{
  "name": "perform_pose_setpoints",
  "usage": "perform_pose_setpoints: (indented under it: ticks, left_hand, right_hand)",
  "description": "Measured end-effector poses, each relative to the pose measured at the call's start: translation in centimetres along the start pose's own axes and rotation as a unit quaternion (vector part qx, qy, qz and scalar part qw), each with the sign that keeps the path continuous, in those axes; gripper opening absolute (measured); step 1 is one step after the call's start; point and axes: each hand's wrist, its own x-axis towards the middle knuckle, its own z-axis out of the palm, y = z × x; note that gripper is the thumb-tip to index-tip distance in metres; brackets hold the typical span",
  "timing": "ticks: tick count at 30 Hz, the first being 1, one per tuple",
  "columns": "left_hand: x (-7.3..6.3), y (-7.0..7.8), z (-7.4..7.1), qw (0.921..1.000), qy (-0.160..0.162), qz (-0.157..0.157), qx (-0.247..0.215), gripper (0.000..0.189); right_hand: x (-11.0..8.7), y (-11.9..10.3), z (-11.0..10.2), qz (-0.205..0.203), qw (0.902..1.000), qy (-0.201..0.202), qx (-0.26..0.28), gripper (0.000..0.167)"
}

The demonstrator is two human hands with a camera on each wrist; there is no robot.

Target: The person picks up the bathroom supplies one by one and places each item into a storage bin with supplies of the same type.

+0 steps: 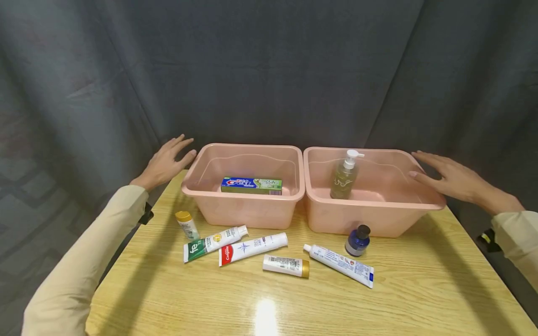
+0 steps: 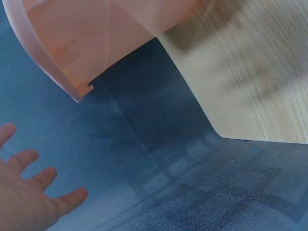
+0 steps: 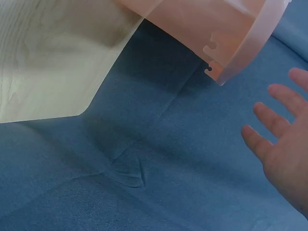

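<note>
Left sleeve (image 1: 75, 261), then pink bins (image 1: 248, 212) mouths-up, long axes crosswise.

In the head view, the right edge is cropping the right sleeve (image 1: 519, 240). The front rim of the left bin (image 1: 244, 212) is hiding the lower edge of the box (image 1: 251, 185). Fine print on the blue-ended tube (image 1: 341, 264), lower centre, is showing too small to read. In the wrist views, frame edges are cutting off the left hand (image 2: 21, 199) at lower left and the right hand (image 3: 291, 154) at right.
</note>
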Motion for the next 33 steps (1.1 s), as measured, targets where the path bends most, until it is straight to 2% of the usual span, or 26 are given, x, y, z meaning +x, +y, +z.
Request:
perform_pose_setpoints:
  ticks: [8,19,33]
  left_hand:
    - [-0.2,0.0,-0.1,0.9998,-0.002,-0.009,-0.02,0.07]
    - [-0.4,0.2,-0.2,0.999,-0.002,-0.014,-0.042,0.072]
    - [-1.1,-0.2,-0.1,0.9984,-0.001,-0.016,-0.055,0.069]
  right_hand:
    - [-0.2,0.0,0.0,0.006,0.9994,-0.018,0.028,0.085]
    - [-0.4,-0.3,0.1,-0.01,0.9988,-0.024,0.041,0.088]
    - [-1.0,0.6,0.7,-0.044,0.9958,-0.021,0.077,0.089]
